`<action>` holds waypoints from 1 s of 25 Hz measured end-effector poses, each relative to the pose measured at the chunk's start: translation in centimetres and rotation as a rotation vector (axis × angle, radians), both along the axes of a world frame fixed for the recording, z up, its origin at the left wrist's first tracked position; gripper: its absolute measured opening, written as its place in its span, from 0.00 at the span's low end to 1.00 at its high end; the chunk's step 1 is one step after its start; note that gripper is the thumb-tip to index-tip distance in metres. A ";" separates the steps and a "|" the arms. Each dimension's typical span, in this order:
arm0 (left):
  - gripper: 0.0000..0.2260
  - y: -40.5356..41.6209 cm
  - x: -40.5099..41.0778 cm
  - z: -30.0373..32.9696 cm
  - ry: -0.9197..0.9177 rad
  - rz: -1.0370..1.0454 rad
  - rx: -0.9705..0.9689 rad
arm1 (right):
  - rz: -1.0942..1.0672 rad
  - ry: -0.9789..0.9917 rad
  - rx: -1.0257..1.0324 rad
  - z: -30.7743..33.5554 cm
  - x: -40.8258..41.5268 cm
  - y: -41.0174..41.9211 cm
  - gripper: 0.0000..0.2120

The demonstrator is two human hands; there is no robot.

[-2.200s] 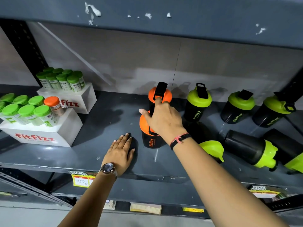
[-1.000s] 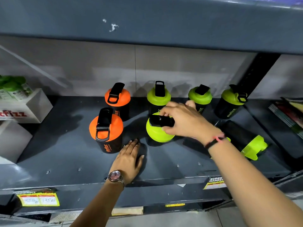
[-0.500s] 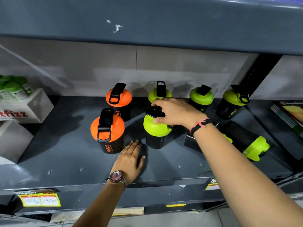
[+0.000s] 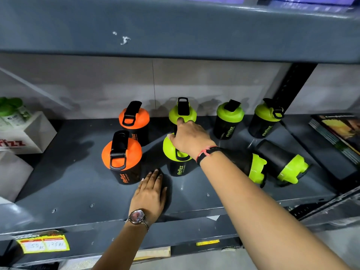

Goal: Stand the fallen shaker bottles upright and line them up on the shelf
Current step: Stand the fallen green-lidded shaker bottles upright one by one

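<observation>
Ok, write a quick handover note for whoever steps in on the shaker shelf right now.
Left hand: flat on the shelf, holding nothing.
Right hand: on the lid of the front green shaker, which stands upright.
Done: six shakers upright. Back row has the rear orange shaker and three green ones; the front orange shaker and the front green one stand ahead of them.
Left: two fallen green shakers lie on their sides at the right. Stand them up and line them up with the front row.

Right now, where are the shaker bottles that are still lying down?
Two green-lidded fallen bottles lie side by side at the shelf's front right, just beyond the right forearm, before the upright back row.
</observation>
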State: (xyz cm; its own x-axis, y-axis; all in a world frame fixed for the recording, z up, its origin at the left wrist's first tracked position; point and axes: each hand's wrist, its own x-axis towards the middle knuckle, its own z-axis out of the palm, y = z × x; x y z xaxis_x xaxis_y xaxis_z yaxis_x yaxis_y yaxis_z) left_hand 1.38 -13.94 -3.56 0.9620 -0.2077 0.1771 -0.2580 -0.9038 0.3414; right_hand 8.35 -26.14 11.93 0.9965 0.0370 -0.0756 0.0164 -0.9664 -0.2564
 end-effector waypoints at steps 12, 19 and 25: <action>0.24 -12.3 -2.1 2.1 0.044 -0.056 0.015 | 0.077 -0.308 0.121 -5.9 -10.5 -22.5 0.34; 0.24 -14.2 -0.6 -0.2 0.098 0.031 -0.053 | 0.366 -0.383 -0.210 -8.5 -9.8 -24.6 0.32; 0.25 -14.2 -0.4 -0.3 0.106 0.043 -0.057 | 0.336 -0.404 -0.169 -10.2 -10.0 -24.5 0.33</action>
